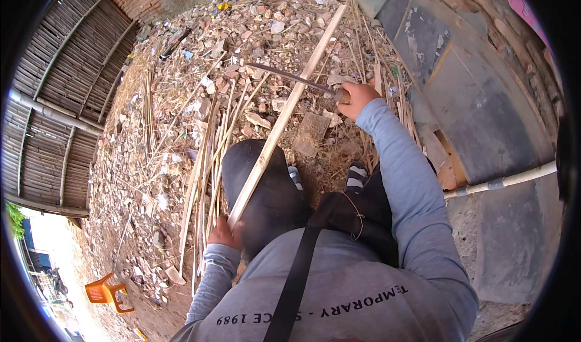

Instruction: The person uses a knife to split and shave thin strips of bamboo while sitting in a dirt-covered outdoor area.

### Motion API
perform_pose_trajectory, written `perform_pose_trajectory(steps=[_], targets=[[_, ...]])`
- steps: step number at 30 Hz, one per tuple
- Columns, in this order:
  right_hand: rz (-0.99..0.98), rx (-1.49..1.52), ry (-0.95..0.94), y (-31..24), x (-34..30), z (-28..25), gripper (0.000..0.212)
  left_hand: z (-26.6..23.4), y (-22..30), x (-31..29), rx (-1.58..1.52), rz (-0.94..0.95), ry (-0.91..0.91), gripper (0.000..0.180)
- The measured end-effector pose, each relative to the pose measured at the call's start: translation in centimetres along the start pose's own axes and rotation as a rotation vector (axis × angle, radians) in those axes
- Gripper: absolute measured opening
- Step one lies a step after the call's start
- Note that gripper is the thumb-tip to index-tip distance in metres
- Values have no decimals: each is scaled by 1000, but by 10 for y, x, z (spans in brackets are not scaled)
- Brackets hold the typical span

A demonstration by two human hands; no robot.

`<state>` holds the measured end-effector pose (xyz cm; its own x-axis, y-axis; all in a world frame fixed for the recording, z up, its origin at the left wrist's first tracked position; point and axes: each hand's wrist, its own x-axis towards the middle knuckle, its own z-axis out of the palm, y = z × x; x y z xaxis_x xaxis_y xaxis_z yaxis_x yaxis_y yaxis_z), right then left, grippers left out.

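Note:
A long, pale strip of split bamboo or wood point(275, 137) slants from my left hip across my left thigh and out over the rubble ahead. My left hand point(225, 233) is closed round its near end. My right hand point(359, 100), arm stretched forward, grips the short wooden handle of a long-bladed knife point(273, 71). The dark, slightly curved blade points left and crosses the strip toward its far part. Whether the edge touches or bites into the strip I cannot tell.
Several thin strips point(209, 160) lie in a bundle left of my knee. Stones and brick pieces point(257, 120) cover the ground. Dark sheets point(478, 118) lean or lie at the right, beside a pale pole point(502, 182). A bamboo-slat wall point(60, 70) and an orange plastic stool point(108, 290) are on the left.

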<state>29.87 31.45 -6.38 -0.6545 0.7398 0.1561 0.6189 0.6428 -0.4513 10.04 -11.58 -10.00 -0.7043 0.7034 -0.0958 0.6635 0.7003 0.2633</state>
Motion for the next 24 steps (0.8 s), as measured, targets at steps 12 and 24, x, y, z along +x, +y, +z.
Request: perform_pose_trajectory(steps=[12,24], targets=[[-118,35,17,-3,-3,0,37,-1,-24,0,-180,99,10,43],[-139,15,-33,-10,-4,-6,35,1,-18,3,-176,93,-7,40]])
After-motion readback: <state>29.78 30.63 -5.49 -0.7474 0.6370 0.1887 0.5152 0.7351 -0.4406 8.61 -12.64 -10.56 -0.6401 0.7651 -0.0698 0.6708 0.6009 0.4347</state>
